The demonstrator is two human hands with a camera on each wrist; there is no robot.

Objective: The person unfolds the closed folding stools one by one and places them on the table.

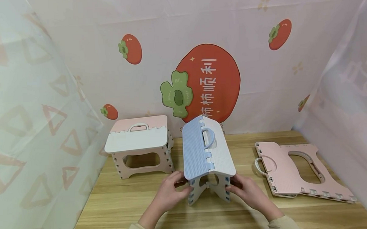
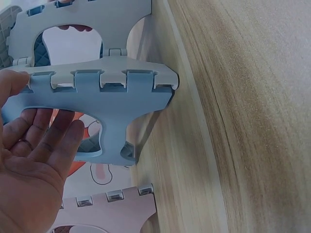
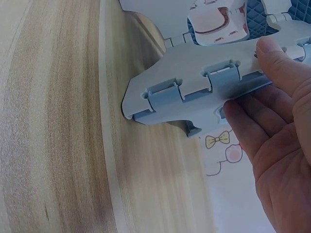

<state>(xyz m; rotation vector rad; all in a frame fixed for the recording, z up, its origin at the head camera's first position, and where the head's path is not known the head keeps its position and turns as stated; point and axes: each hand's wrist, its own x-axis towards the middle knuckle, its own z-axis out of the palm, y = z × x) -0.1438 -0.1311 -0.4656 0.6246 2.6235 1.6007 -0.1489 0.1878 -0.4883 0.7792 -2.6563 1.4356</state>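
Wood-grain tabletop point(image 1: 123, 204): three folding stools noted. Blue-and-white folding stool point(image 1: 193, 154): partly folded, seat peaked, about midway between left and right edges. Pink folding stool point(image 1: 284, 175): flat, along the right edge. Pink-and-white folding stool point(image 1: 139, 140): upright, near the back-left corner. Left hand point(image 1: 171, 190): fingers gripping the blue-and-white folding stool's left leg panel. Right hand point(image 1: 248, 190): thumb and fingers gripping its right leg panel.
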